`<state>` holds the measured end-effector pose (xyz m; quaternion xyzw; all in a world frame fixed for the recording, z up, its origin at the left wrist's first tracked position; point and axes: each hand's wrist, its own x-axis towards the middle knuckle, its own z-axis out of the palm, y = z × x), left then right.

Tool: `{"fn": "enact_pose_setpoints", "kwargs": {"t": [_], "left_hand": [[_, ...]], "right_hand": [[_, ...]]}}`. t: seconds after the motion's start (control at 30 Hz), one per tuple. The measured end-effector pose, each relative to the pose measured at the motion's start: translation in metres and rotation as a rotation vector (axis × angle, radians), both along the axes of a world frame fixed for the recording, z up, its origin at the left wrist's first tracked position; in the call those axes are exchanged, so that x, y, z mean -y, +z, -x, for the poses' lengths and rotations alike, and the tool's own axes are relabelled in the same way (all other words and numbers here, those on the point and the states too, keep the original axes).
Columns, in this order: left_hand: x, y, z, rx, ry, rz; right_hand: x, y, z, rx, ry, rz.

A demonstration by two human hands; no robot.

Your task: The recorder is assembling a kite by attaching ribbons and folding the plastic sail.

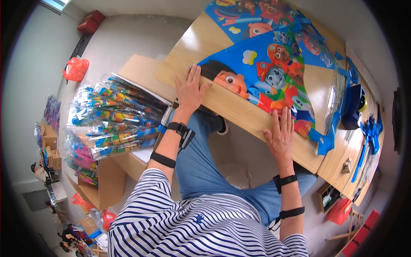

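A large blue cartoon-printed plastic sheet (pixel 274 64), triangular like a kite panel, lies flat on the wooden tabletop (pixel 201 38), reaching from the near edge toward the far side. Both hands are spread flat with fingers apart, gripping nothing. The left hand (pixel 188 92) presses on the sheet's left point right at the near edge of the tabletop, fingertips over the printed cartoon face. The right hand (pixel 280 132) lies palm down further along the same near edge, on the lower right part of the sheet, its wrist hanging off the tabletop. The two hands are well apart, with the sheet's bottom edge running between them. Each forearm carries two black straps, and the left one also has a small black device at the wrist.

Blue ribbon strips (pixel 327 137) trail along the sheet's right border toward the tabletop's right end, where a blue tape dispenser (pixel 354 107) and a blue bow-like bundle (pixel 370 130) sit; what the bundle is made of is hard to tell near the curved rim. To the left, below the tabletop, a heap of colourful packets in clear bags (pixel 111 118) rests on a cardboard box (pixel 107 184). An orange plastic bag (pixel 76 68) lies on the floor beyond.
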<state>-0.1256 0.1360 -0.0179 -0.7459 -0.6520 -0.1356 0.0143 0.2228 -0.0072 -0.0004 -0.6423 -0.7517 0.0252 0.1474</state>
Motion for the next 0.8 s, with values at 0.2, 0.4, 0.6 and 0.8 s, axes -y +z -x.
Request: {"fn": "enact_pose_setpoints", "kwargs": {"t": [0.2,0.4,0.6,0.8], "left_hand": [[-0.020,0.016,-0.001,-0.009,0.029,-0.068],[-0.050,0.007,-0.024,0.088,-0.349,-0.073],[-0.043,-0.014,-0.004,0.021,-0.331,0.020],[-0.039,-0.014,-0.007,0.050,-0.317,-0.110]], "right_hand": [[0.000,0.003,0.001,0.048,-0.012,-0.002],[0.002,0.012,0.005,0.000,-0.032,0.087],[0.007,-0.002,0.001,-0.048,-0.025,-0.032],[0.011,-0.007,0.011,-0.041,-0.129,-0.027]]}}
